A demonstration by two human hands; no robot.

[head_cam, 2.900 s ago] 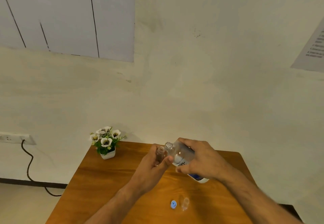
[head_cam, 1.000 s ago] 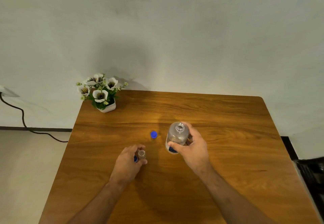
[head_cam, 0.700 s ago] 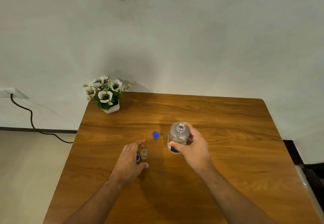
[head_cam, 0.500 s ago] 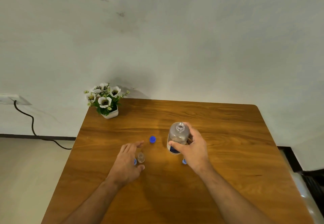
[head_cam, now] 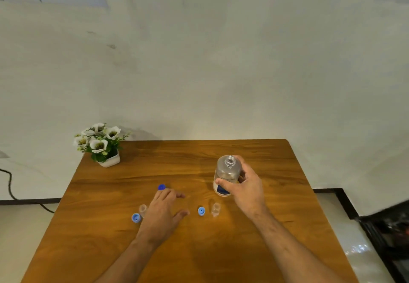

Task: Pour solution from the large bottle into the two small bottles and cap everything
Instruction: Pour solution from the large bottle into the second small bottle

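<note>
My right hand grips the large clear bottle, which stands upright and uncapped on the wooden table. My left hand hovers flat with straight fingers and holds nothing. One small clear bottle stands uncapped just left of that hand, with a light blue cap beside it. A second small bottle stands uncapped below the large bottle, a light blue cap to its left. A darker blue cap lies at my left fingertips.
A small white pot of white flowers sits at the table's far left corner. A black cable runs along the wall at left. A dark object is on the floor at right.
My left hand let go of the small bottle, which now stands to its left, and opened flat. The right hand still holds the large bottle upright. The camera tilted up, showing the second small bottle.
</note>
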